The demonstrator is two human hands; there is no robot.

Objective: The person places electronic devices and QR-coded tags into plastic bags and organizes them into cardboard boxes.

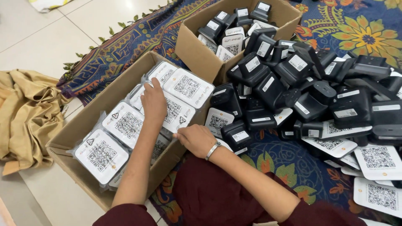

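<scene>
A long cardboard box [79, 121] in front of me holds several white square devices wrapped in clear plastic [125, 123], each with a black code square on its face. My left hand [153, 102] reaches into the box with its fingers spread on the wrapped devices near the far end. My right hand [194, 139], a metal watch on the wrist, rests at the box's right wall, fingers curled on the edge of a wrapped device there. To the right lies a heap of black devices [301, 92] with white labels.
A second open cardboard box [197, 54] behind holds more black devices. White square plates with code squares [377, 161] lie at the right. A patterned blue cloth [284, 167] covers the floor. A tan fabric bundle [29, 113] sits on the tiles at left.
</scene>
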